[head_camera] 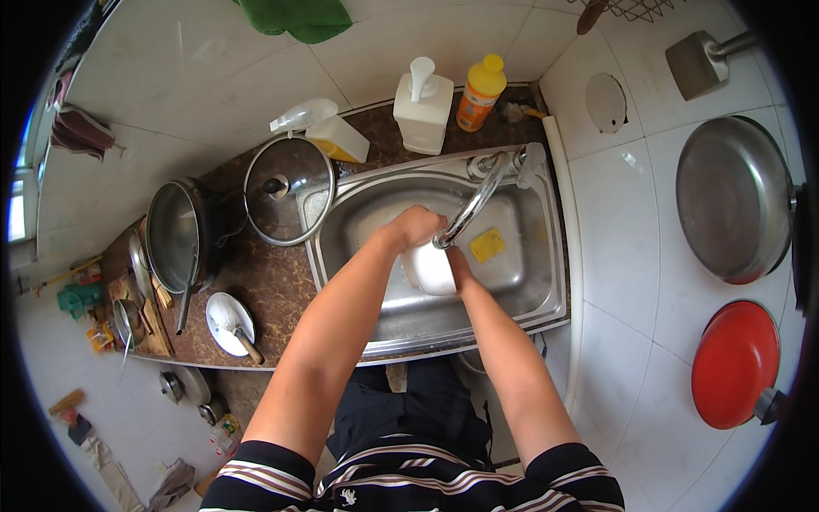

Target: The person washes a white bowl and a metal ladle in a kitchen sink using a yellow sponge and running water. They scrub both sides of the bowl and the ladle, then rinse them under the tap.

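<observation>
Under the spout of the chrome faucet [473, 208], a white bowl [430, 267] is held tilted on its side over the stainless steel sink [393, 329]. My left hand [419, 227] is at the bowl's upper edge, its fingers partly hidden by the spout. Gripping the bowl from the right is my right hand [459, 270], mostly covered by the bowl and faucet. A yellow sponge [487, 245] lies on the sink floor, just right of my right hand. Whether water is running is hard to tell.
Behind the sink stand a white pump bottle [422, 115], an orange bottle with yellow cap [481, 96] and a spray bottle [336, 134]. Left are a glass lid [291, 208], a pot [174, 237] and a plate [246, 315] bearing a brush [225, 317]. Pans [732, 205] hang right.
</observation>
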Demonstrator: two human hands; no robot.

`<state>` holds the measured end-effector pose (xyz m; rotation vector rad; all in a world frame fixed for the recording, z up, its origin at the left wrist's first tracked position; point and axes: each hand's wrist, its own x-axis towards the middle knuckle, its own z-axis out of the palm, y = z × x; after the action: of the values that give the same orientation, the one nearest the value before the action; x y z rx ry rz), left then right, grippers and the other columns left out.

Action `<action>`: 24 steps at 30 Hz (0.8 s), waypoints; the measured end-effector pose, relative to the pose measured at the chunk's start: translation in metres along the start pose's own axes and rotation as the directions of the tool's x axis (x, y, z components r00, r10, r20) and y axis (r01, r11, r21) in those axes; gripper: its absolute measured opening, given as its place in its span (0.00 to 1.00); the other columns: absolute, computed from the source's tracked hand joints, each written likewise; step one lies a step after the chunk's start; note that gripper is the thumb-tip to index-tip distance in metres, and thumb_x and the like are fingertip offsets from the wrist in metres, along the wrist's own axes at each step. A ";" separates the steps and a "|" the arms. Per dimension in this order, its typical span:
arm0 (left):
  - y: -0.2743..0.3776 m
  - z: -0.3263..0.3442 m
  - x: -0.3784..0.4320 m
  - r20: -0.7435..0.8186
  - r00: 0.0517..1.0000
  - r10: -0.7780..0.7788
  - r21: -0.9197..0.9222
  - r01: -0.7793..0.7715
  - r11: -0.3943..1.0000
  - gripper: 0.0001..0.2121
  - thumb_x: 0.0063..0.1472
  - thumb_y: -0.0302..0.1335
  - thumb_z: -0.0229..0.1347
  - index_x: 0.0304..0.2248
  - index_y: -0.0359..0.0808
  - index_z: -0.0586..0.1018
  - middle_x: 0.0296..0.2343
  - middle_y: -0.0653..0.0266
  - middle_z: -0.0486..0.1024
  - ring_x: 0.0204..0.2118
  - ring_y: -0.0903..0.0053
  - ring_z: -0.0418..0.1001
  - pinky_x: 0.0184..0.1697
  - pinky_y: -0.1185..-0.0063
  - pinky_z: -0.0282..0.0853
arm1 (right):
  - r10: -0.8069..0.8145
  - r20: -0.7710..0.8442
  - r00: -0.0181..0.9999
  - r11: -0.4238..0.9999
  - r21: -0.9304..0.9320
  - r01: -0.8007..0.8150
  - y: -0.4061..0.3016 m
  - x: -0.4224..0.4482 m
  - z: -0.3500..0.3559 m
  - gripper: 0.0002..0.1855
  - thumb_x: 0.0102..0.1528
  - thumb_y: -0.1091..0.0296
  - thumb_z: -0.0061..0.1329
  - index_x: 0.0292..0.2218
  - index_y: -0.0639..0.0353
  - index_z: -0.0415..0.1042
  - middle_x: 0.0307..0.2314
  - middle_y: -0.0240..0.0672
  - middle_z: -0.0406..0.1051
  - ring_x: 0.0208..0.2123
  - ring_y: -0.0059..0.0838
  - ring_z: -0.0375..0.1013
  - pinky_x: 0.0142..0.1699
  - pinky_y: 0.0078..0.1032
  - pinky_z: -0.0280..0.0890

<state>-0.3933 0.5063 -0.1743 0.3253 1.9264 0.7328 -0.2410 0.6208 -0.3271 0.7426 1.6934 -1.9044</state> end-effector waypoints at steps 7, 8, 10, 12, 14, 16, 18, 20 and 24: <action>-0.055 0.018 -0.024 -0.380 0.903 0.200 0.208 -0.128 0.970 0.17 0.55 0.22 0.54 0.46 0.34 0.80 0.35 0.46 0.79 0.35 0.51 0.78 0.42 0.65 0.73 | -0.373 -0.332 0.867 0.729 -0.682 0.052 -0.095 -0.049 -0.002 0.20 0.59 0.49 0.51 0.40 0.59 0.74 0.33 0.50 0.76 0.38 0.57 0.74 0.43 0.46 0.67; -0.058 0.023 -0.025 -0.451 0.865 0.217 0.185 -0.147 0.972 0.16 0.56 0.26 0.57 0.45 0.36 0.81 0.33 0.47 0.80 0.33 0.52 0.79 0.39 0.65 0.74 | -0.466 -0.266 0.844 0.659 -0.741 0.131 -0.097 -0.051 -0.004 0.15 0.61 0.55 0.48 0.41 0.58 0.73 0.32 0.48 0.76 0.37 0.57 0.74 0.43 0.47 0.68; -0.064 0.030 -0.026 -0.587 0.773 0.242 0.151 -0.189 0.970 0.15 0.57 0.32 0.61 0.43 0.37 0.83 0.29 0.49 0.80 0.31 0.52 0.79 0.37 0.65 0.74 | -0.447 -0.143 0.883 0.587 -0.792 0.169 -0.101 -0.050 -0.013 0.13 0.60 0.61 0.46 0.40 0.61 0.72 0.33 0.49 0.77 0.37 0.58 0.74 0.44 0.48 0.68; -0.066 0.040 -0.023 -0.708 0.657 0.259 0.129 -0.240 0.962 0.16 0.56 0.38 0.63 0.39 0.35 0.84 0.26 0.48 0.79 0.30 0.51 0.78 0.35 0.63 0.73 | -0.379 -0.054 0.924 0.539 -0.825 0.172 -0.101 -0.047 -0.017 0.12 0.59 0.67 0.44 0.41 0.62 0.72 0.33 0.51 0.77 0.37 0.58 0.75 0.45 0.49 0.68; -0.063 0.053 -0.024 -0.763 0.645 0.049 0.015 -0.057 0.998 0.17 0.56 0.40 0.64 0.35 0.33 0.84 0.25 0.45 0.78 0.30 0.49 0.77 0.34 0.63 0.72 | -0.267 -0.006 0.964 0.514 -0.847 0.137 -0.098 -0.043 -0.019 0.14 0.57 0.71 0.42 0.43 0.64 0.72 0.33 0.54 0.77 0.37 0.59 0.75 0.46 0.50 0.68; -0.069 0.072 -0.022 -0.817 0.561 -0.134 -0.126 0.053 0.991 0.22 0.55 0.45 0.65 0.30 0.28 0.84 0.21 0.41 0.76 0.25 0.52 0.78 0.31 0.63 0.71 | -0.332 -0.131 0.934 0.583 -0.807 0.094 -0.099 -0.052 -0.006 0.16 0.55 0.73 0.42 0.46 0.64 0.70 0.33 0.55 0.76 0.37 0.61 0.74 0.46 0.51 0.67; -0.087 0.111 -0.008 -0.680 0.558 -0.475 -0.455 0.187 0.871 0.22 0.54 0.43 0.67 0.30 0.26 0.83 0.21 0.44 0.78 0.24 0.59 0.78 0.30 0.64 0.72 | -0.411 -0.247 0.877 0.662 -0.742 0.101 -0.085 -0.057 0.007 0.20 0.55 0.73 0.42 0.49 0.65 0.66 0.34 0.57 0.76 0.38 0.62 0.74 0.47 0.52 0.66; -0.070 0.141 -0.012 -0.382 0.581 -0.719 -0.836 0.115 0.537 0.20 0.54 0.39 0.68 0.31 0.25 0.83 0.23 0.51 0.80 0.25 0.68 0.78 0.28 0.67 0.72 | -0.397 -0.377 0.837 0.762 -0.643 0.073 -0.093 -0.072 0.029 0.20 0.56 0.74 0.41 0.50 0.64 0.64 0.35 0.60 0.75 0.40 0.63 0.73 0.47 0.51 0.65; -0.086 0.135 -0.022 -0.320 0.746 -0.584 -0.903 -0.053 0.427 0.18 0.55 0.30 0.67 0.41 0.25 0.80 0.37 0.53 0.80 0.30 0.75 0.78 0.29 0.76 0.73 | -0.167 -0.551 0.817 0.984 -0.150 0.099 -0.037 -0.066 0.044 0.21 0.56 0.78 0.45 0.52 0.61 0.62 0.42 0.56 0.72 0.45 0.53 0.74 0.48 0.46 0.69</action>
<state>-0.2557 0.4751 -0.2536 -1.0270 1.7622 1.6221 -0.2208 0.5817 -0.2512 1.2636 2.2380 -1.7561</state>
